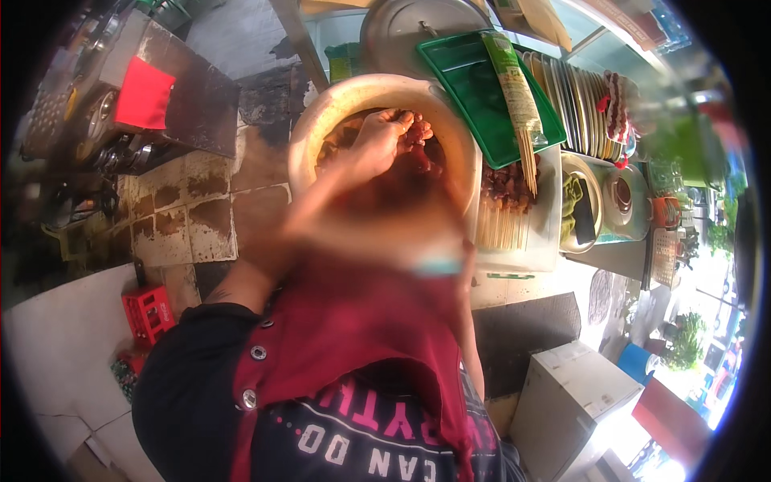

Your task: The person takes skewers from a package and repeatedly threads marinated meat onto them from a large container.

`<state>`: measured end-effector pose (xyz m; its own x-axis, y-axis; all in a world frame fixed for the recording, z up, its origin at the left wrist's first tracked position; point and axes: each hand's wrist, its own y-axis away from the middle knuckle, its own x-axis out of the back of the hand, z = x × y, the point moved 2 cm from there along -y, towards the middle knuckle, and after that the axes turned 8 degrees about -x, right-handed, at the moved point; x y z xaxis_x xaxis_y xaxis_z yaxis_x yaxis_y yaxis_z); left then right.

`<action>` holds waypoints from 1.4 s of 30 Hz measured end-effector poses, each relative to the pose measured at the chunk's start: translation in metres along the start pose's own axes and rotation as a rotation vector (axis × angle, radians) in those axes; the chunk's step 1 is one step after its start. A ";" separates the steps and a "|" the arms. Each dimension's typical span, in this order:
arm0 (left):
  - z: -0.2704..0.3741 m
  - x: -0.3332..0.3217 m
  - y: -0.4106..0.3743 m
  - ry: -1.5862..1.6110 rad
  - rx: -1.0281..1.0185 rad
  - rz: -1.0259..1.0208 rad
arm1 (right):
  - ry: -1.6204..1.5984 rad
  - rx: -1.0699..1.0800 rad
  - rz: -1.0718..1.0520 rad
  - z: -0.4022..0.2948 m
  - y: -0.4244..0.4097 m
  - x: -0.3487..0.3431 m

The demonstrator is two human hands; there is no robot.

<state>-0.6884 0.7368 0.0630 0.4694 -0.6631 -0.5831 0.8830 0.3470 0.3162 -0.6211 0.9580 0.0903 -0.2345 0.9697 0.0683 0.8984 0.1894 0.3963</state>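
A large cream plastic tub [307, 129] stands in front of me with dark red, wet-looking pieces of meat [343, 135] in it. Over it, my left hand [382, 141] has its thumb and fingers pinched on a dark red piece of meat [420, 158], which hangs below the fingertips. My right forearm [473, 346] runs up along my side toward the tub. A brown blur across the tub's near side hides most of my right hand, and its grip cannot be made out. To the right, skewered meat [512, 187] lies in a whitish tray [545, 241], its bamboo ends toward me.
A green tray [476, 90] overlaps the tub's right side, carrying an opened pack of bamboo skewers [512, 90]. Behind stands a round metal lid [397, 36]. Farther right are upright plates [572, 96] and a basin with a green cloth [569, 208]. A red crate [147, 313] sits left on the floor.
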 end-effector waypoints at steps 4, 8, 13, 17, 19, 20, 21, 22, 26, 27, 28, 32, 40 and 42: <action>0.000 0.006 0.005 0.028 0.013 -0.007 | 0.106 -0.040 -0.027 -0.014 0.008 -0.002; 0.001 0.012 0.006 0.091 0.090 -0.048 | 0.235 0.018 -0.078 -0.015 0.005 -0.003; 0.011 0.013 0.008 0.206 0.255 -0.154 | 0.241 0.178 -0.154 -0.003 -0.010 0.000; 0.016 0.026 0.001 0.127 0.212 -0.068 | 0.248 0.188 -0.248 -0.017 -0.012 -0.002; 0.022 0.019 0.001 0.068 0.116 -0.080 | 0.253 0.157 -0.269 -0.017 -0.016 0.000; 0.022 0.015 0.004 0.047 0.048 -0.069 | 0.251 0.165 -0.256 -0.017 -0.016 0.001; 0.022 0.013 0.005 0.033 0.027 -0.048 | 0.249 0.176 -0.248 -0.018 -0.017 0.000; 0.022 0.011 0.006 0.018 0.006 -0.027 | 0.246 0.186 -0.241 -0.019 -0.017 -0.001; 0.020 0.018 0.003 0.050 -0.026 -0.023 | 0.200 0.171 -0.209 -0.016 -0.016 -0.004; 0.021 0.018 0.004 0.036 -0.025 -0.022 | 0.215 0.170 -0.206 -0.015 -0.017 -0.004; 0.021 0.018 0.004 0.023 -0.025 -0.022 | 0.230 0.170 -0.203 -0.015 -0.017 -0.003; 0.021 0.027 0.002 0.100 0.070 -0.102 | 0.075 0.153 -0.170 -0.016 -0.011 -0.003; 0.035 0.017 0.005 0.002 0.133 -0.132 | -0.142 -0.157 -0.345 -0.004 -0.013 -0.010; 0.037 0.014 0.006 -0.002 0.149 -0.147 | -0.105 -0.139 -0.339 -0.009 -0.012 -0.011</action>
<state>-0.6769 0.7056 0.0843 0.3354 -0.7004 -0.6300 0.9311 0.1447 0.3348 -0.6326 0.9440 0.0925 -0.4638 0.8677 -0.1789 0.7160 0.4861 0.5012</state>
